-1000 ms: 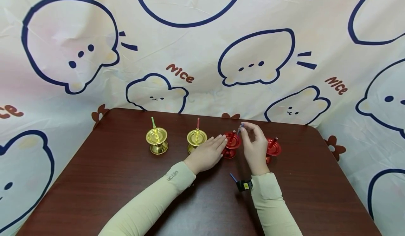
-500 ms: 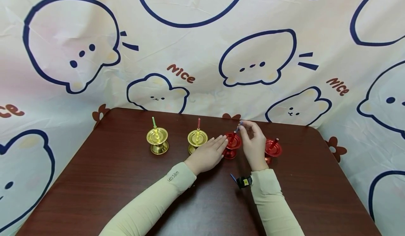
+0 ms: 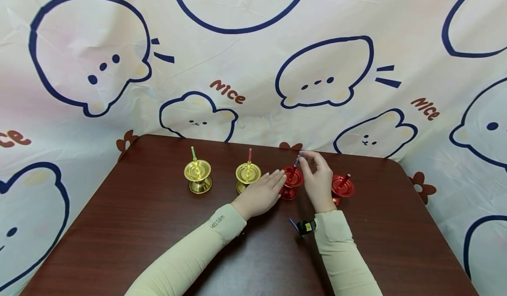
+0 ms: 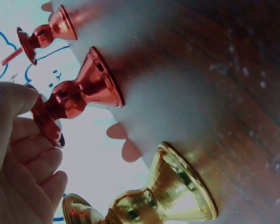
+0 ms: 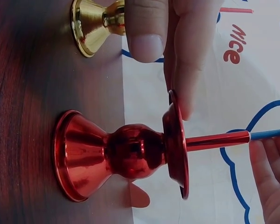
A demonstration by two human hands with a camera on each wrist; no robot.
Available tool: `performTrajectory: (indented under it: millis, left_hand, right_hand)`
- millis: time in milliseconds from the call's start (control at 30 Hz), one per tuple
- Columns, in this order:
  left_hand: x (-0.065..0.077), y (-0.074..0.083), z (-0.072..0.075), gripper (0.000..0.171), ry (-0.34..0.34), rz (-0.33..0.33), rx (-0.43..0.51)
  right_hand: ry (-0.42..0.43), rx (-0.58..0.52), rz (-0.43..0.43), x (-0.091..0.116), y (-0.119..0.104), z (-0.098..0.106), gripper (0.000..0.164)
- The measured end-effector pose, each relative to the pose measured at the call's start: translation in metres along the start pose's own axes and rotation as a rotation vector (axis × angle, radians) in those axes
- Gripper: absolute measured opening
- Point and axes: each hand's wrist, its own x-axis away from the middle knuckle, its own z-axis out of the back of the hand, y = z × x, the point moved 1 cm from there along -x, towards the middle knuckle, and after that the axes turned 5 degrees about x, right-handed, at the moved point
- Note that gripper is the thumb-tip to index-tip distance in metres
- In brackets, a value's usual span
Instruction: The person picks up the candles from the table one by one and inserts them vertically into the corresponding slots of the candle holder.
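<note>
My right hand [image 3: 317,177] pinches a thin blue candle [image 5: 266,135] between thumb and fingertips. Its lower end meets the top of the upright red tube [image 5: 214,141] on a shiny red candle holder [image 5: 135,151]. My left hand [image 3: 259,194] holds that holder's dish [image 5: 178,154] at the left rim, fingers over it and thumb below. Two gold candle holders stand to the left: one [image 3: 199,175] bears a green candle [image 3: 193,153], the other [image 3: 248,172] a pink candle [image 3: 250,155]. A second red holder [image 3: 343,186] stands right of my right hand, only its red tube upright on it.
All of the holders stand in a row towards the back of a dark brown wooden table [image 3: 138,225]. Behind and beside it hangs a cream cloth [image 3: 253,67] printed with cartoon bears. A small black camera [image 3: 306,227] sits at my right wrist.
My right hand has moved slightly left, bringing the blue candle from beside the red tube to its top. The left hand keeps its place at the dish.
</note>
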Motion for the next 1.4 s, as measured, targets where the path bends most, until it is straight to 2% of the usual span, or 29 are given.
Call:
performTrajectory:
  millis: [267,533,1033,1400]
  left_hand:
    - [0.0000,0.0004,-0.0001,0.053,0.002,-0.002,-0.014]
    - [0.0003,0.0006,0.0005,0.052,0.012,0.001,-0.015]
    - [-0.0005,0.0001,-0.0007,0.052,0.002,0.000,0.001]
    - [-0.0010,-0.0001,-0.0007,0.053,-0.007,0.003,-0.002]
  right_hand:
    - [-0.022,0.050,0.047,-0.0030,0.0011,0.0009,0.021]
    - [-0.047,0.115,0.031,-0.0041,0.0028,0.0000,0.018]
    - [-0.024,0.109,0.071,-0.0018,0.0067,-0.0013,0.018]
    - [-0.033,0.090,0.042,-0.0020,0.0062,0.0000,0.020]
